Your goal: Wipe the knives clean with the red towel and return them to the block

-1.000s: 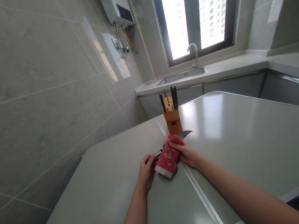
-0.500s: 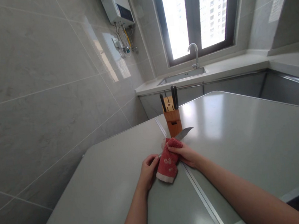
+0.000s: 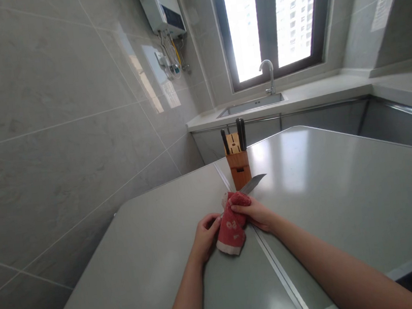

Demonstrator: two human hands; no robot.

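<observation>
A knife [image 3: 253,184] points up and to the right, its tip and outer blade bare. Folded around the middle of the blade is a red cloth [image 3: 232,226] with a pale border and white print, pinched by my right hand [image 3: 254,212]. My left hand [image 3: 206,234] is closed at the lower-left end of the knife, where the handle is mostly hidden by fingers and cloth. Just beyond the blade stands a wooden knife block [image 3: 239,163] with several black-handled tools [image 3: 241,134] in its slots.
The grey table [image 3: 158,259] has a metal seam strip [image 3: 281,271] running across it. Behind it are a counter [image 3: 313,87] with a sink [image 3: 250,105] and a faucet [image 3: 269,75]. A tiled wall [image 3: 59,141] rises at the left, with a water heater [image 3: 161,6] on it.
The hands and knife have barely moved. The hanging part of the cloth has shifted slightly down and to the right.
</observation>
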